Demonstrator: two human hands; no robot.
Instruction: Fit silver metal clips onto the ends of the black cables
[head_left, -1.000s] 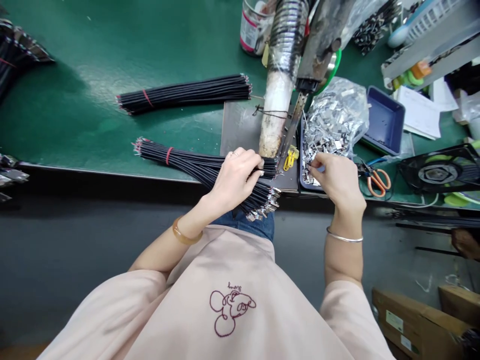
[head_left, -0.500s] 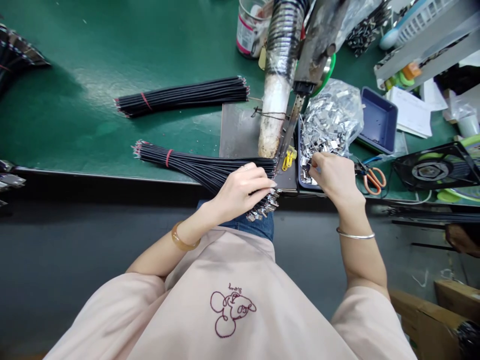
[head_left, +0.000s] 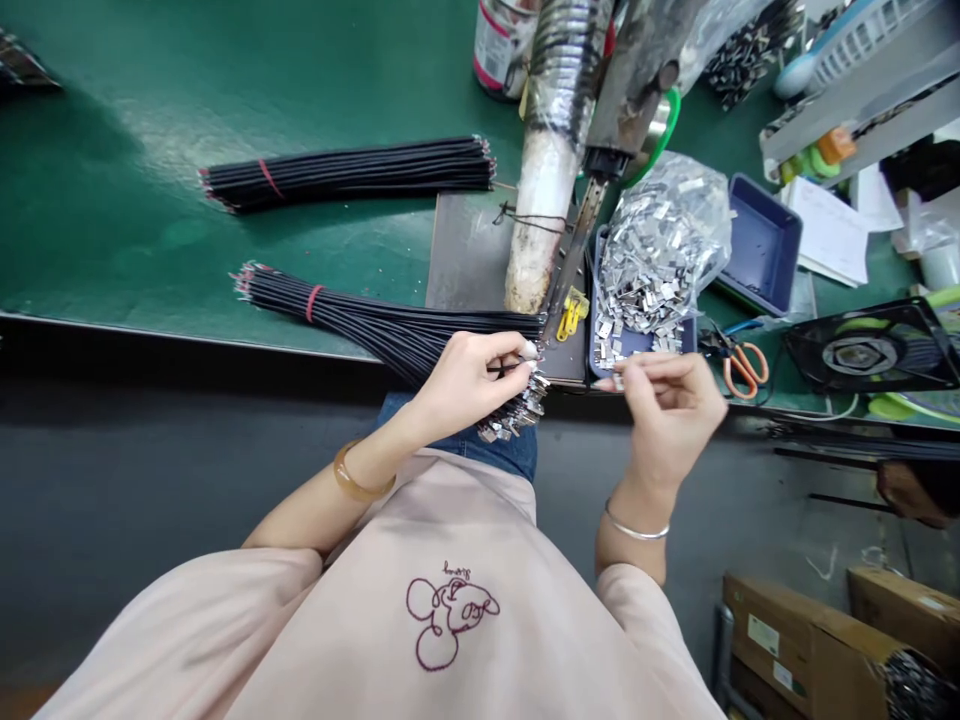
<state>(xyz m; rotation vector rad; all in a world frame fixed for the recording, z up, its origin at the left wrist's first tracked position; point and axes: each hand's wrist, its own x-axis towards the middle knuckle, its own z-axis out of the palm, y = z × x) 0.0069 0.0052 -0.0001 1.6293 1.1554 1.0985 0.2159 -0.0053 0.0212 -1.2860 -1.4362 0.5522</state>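
Observation:
My left hand (head_left: 469,380) is closed round the near end of a bundle of black wires (head_left: 360,322) that lies across the green table's front edge. Small metal terminals (head_left: 517,415) hang from the wire ends just below my fingers. My right hand (head_left: 664,400) pinches a small metal clip (head_left: 616,377) between thumb and fingertips, just in front of a dark blue tray (head_left: 600,372) full of such clips. A soldering tool (head_left: 559,150) with a wrapped handle points down at a grey metal plate (head_left: 465,250) between my hands.
A second banded wire bundle (head_left: 345,172) lies further back on the green mat (head_left: 150,150). A plastic bag of metal clips (head_left: 660,245), an empty blue tray (head_left: 761,245), orange-handled scissors (head_left: 742,365), a black fan (head_left: 874,350) and a jar (head_left: 499,45) stand to the right and rear. Cardboard boxes (head_left: 810,640) sit on the floor.
My right hand has drawn back out of the clip tray toward me, now pinching a clip. My left hand has shifted slightly down the wire ends, fingertips curling in.

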